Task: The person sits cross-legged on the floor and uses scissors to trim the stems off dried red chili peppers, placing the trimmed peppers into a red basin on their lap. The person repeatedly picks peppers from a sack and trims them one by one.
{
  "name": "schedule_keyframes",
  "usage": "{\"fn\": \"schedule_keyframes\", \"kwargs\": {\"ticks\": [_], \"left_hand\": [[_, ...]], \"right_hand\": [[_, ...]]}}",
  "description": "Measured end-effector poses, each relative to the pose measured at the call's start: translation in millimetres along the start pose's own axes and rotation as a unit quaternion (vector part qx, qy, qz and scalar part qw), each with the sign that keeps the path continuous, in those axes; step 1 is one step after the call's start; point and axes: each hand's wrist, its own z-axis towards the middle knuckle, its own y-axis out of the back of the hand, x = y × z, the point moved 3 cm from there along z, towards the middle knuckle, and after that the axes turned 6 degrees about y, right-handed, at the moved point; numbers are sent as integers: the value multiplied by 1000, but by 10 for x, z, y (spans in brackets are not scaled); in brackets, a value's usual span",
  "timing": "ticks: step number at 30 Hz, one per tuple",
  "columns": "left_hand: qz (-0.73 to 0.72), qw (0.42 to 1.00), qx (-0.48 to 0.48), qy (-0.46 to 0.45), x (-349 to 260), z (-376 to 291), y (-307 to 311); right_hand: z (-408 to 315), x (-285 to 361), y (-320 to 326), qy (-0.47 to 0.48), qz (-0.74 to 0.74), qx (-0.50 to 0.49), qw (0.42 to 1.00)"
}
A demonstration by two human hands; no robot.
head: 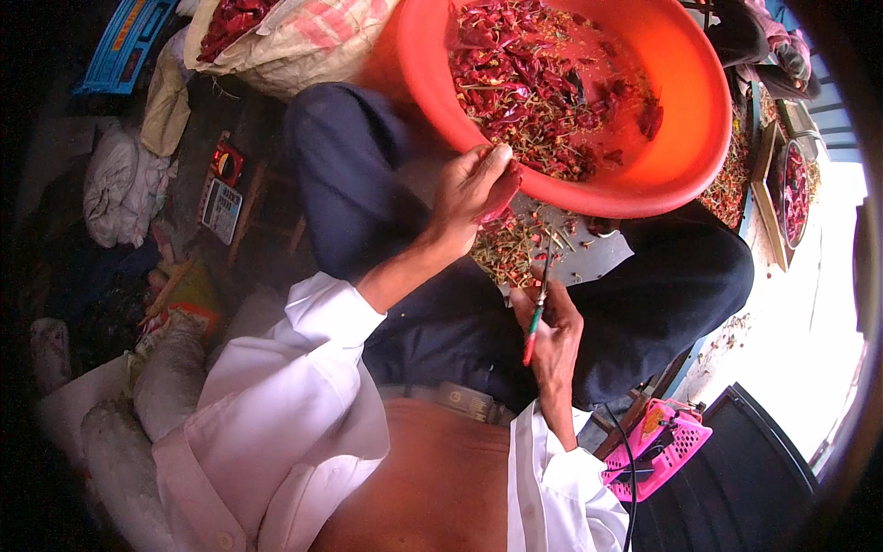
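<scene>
My left hand [465, 196], thumb up near the rim of a large red plastic basin [662, 165], grips a dried red chili pepper [502, 196]. Below and to the right of it, my right hand [555, 324] holds scissors [538, 310] with red and green handles, the blades pointing away from my body. Dried red chilies [531, 96], cut pieces, stems and seeds lie in the basin, which rests over my crossed legs. Between my legs, a heap of cut stems and chili bits [510, 248] lies on a grey sheet [597, 259].
A woven sack [296, 48] of dried chilies stands beyond my left knee. Further left are a calculator [222, 207] and crumpled sacks [121, 186]. At right lie a bowl of chilies [795, 193] and a pink plastic basket [662, 441] with a cable. Another person [772, 41] sits at the upper right.
</scene>
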Motion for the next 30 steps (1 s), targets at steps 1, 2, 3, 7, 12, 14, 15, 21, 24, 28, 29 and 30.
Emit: {"fn": "schedule_keyframes", "kwargs": {"ticks": [1,2,3,7,12,14,15,21,24,28,29,30], "left_hand": [[2,1000,-9,10,16,6,5],[3,1000,-10,16,27,18,7],[3,1000,-12,22,38,21,10],[-13,999,-17,49,73,25,21],[2,999,-13,32,85,39,33],[37,999,-27,-24,63,55,39],[60,996,-32,-54,51,61,39],[168,977,-38,-122,35,63,49],[144,982,-43,-112,61,68,58],[159,982,-32,-96,120,76,76],[163,981,-30,-100,134,80,77],[167,980,-28,-105,142,87,80]], "right_hand": [[-30,40,4,31,-62,1,998],[-54,85,22,60,-126,9,990],[-71,127,33,88,-191,17,978],[-27,206,2,183,-297,15,937],[21,217,40,222,-366,-3,904],[28,209,56,216,-373,-4,902],[30,208,63,214,-373,-4,903],[32,227,71,233,-385,-15,893],[38,228,73,255,-394,-23,883],[54,205,75,279,-405,-20,871],[55,197,79,275,-396,-18,876],[57,189,82,267,-385,-13,883]]}}
